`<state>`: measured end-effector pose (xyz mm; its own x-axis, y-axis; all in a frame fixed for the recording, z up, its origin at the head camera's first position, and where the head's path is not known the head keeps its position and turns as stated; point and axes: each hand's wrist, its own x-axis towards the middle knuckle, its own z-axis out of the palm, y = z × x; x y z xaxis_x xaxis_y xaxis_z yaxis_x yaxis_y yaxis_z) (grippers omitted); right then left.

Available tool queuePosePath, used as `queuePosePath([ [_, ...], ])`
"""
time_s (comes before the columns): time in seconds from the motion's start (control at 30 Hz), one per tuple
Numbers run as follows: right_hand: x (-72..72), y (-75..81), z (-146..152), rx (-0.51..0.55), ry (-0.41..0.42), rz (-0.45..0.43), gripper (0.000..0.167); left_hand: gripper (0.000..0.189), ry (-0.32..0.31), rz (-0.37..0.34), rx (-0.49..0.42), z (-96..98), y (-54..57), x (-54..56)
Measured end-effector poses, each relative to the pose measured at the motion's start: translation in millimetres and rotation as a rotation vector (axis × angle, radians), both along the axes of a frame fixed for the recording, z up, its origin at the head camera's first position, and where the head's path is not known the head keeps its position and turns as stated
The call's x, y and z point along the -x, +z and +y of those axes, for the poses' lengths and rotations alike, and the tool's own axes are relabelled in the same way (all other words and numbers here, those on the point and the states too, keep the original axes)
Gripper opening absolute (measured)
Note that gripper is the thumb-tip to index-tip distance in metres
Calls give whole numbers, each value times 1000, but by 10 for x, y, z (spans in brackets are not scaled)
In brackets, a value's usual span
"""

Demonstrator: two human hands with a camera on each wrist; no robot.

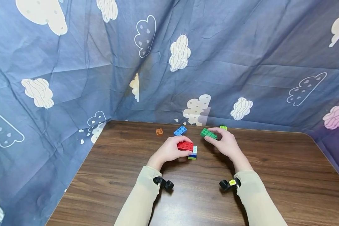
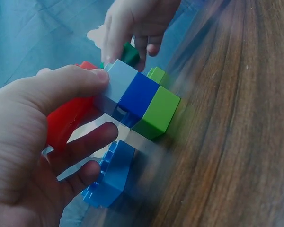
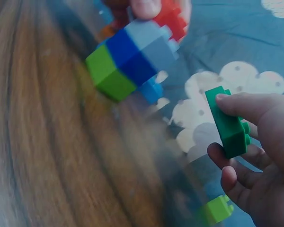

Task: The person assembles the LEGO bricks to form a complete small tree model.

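Observation:
My left hand grips a small stack of toy bricks, the thumb lying against its side in the left wrist view. A red brick and a pale blue brick form the upper part. Below them come a dark blue brick and a lime green brick. Whether the stack touches the table cannot be told. To its right, my right hand pinches a green brick between thumb and fingers, apart from the stack. The palm-side fingers of both hands are partly hidden in the head view.
Along the back of the wooden table lie an orange-brown brick, a blue brick and a lime brick, the last just behind the right hand. A blue cloud-patterned cloth hangs behind the table.

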<state>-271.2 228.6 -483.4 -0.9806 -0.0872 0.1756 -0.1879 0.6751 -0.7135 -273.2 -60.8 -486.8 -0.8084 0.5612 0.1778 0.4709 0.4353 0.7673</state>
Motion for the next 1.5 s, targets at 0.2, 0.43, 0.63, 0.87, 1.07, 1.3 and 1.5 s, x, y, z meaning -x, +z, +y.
queuePosePath([
  [0.2, -125, 90, 2, 56, 2, 6, 50, 33, -3, -3, -4, 3, -12, 7],
  [0.43, -241, 96, 36, 152, 30, -19, 48, 34, -3, -7, 1, 1, -9, 7],
  [0.63, -299, 113, 38, 183, 75, -53, 47, 34, -3, -8, 6, 5, 1, -11],
  [0.87, -315, 164, 27, 144, 158, -40, 48, 34, 8, 0, 2, 14, -9, -9],
  [1.07, -343, 215, -13, 114, 230, -7, 46, 34, 16, 3, 6, 34, -1, 5],
  [1.3, -375, 250, -47, 130, 262, 37, 43, 33, 16, 10, -4, 49, 10, 5],
  [1.5, -365, 216, -54, 116, 303, 30, 42, 33, 13, 13, -5, 42, -6, -2],
])
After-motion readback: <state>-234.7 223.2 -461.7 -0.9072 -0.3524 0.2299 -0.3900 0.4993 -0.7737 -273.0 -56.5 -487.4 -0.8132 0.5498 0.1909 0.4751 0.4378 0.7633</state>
